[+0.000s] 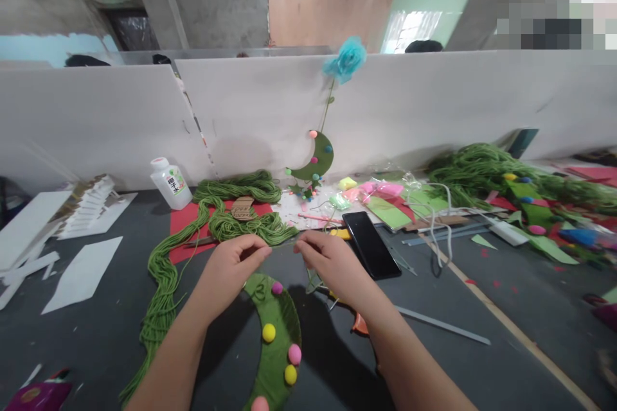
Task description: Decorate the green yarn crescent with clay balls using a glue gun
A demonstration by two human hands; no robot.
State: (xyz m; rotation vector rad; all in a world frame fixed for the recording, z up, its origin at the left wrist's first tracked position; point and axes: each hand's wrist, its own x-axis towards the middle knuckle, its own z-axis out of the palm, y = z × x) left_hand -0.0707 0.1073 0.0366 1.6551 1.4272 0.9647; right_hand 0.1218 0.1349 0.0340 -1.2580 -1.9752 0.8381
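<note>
My left hand (237,270) is closed in a pinch above the upper end of a green crescent (274,321). That crescent is dotted with yellow, pink and purple pompoms and has a small loop of green yarn near its tip. Level with it and a short gap to the right, my right hand (332,264) pinches too, thumb against fingers. Whatever lies between the fingertips is too fine to make out. Just beyond my hands are bundles of green yarn (250,226) with a cardboard tag (242,209). A black phone (371,245) lies beside my right hand.
A white bottle (171,185) stands back left. A smaller pompom crescent (321,157) with a blue flower (348,61) leans near the white partition (250,109). Right are a white cable (449,225), more green yarn (472,170) and a metal strip (443,325). White card pieces (84,273) lie left.
</note>
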